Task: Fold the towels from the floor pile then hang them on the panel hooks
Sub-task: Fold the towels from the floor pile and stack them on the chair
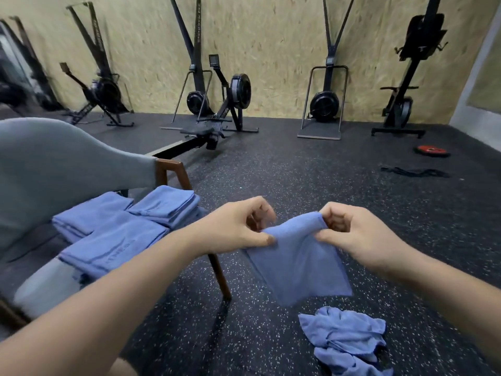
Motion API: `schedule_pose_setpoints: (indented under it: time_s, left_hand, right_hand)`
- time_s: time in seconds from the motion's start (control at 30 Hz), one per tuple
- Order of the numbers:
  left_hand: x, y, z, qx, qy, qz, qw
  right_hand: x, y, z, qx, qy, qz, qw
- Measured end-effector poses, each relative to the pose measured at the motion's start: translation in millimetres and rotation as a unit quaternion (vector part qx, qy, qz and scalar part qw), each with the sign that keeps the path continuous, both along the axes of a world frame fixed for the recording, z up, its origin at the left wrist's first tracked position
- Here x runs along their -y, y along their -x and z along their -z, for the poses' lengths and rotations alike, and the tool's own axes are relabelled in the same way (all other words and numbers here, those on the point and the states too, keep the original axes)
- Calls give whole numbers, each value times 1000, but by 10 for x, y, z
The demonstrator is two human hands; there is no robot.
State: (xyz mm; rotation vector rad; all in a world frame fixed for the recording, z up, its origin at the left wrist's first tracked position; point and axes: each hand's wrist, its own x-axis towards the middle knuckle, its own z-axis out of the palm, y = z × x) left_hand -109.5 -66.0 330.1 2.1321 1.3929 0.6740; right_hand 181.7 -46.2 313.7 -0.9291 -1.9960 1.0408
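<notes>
Blue towel, long axis seemingly vertical

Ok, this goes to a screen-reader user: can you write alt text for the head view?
The left hand and right hand pinch the top edge of a blue towel above a speckled floor. Folded towels sit on a chair at left; a crumpled towel pile lies below.

You have one wide-angle view from your head, facing forward and down. Your left hand and right hand sit close at centre; floor spreads below, the far wall crosses the top.
</notes>
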Motion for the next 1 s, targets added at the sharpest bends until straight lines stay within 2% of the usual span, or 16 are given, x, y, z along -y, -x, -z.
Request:
schedule_pose_setpoints:
  time_s: [0.17, 0.3, 0.4, 0.5, 0.63, 0.77, 0.83, 1.0]
  left_hand:
    - [107, 108, -119, -62, -101, -17, 993]
    - [199, 470, -280, -67, -99, -65, 991]
    - [264, 816, -457, -48, -47, -82, 994]
    - [285, 1274, -618, 42, 34, -85, 995]
    - [287, 1964, -768, 70, 100, -110, 986]
    - [220, 2666, -801, 119, 98, -196, 968]
    - [126, 2988, -774, 155, 84, -249, 952]
    - [-204, 3672, -737, 95, 5, -361, 928]
  right_hand:
    - [-120, 569, -232, 64, -53, -52, 995]
    - [-238, 1009, -401, 49, -68, -72, 994]
    - [-312, 1337, -435, 57, -12, -106, 993]
    - [-334, 1691, -386, 94, 54, -140, 984]
    - [-445, 2203, -207, 64, 134, -179, 973]
    - [-577, 2836, -97, -60, 255, -191, 946]
    - [-618, 3194, -128, -81, 285, -163, 941]
    - [-792, 4081, -255, -108, 332, -101, 931]
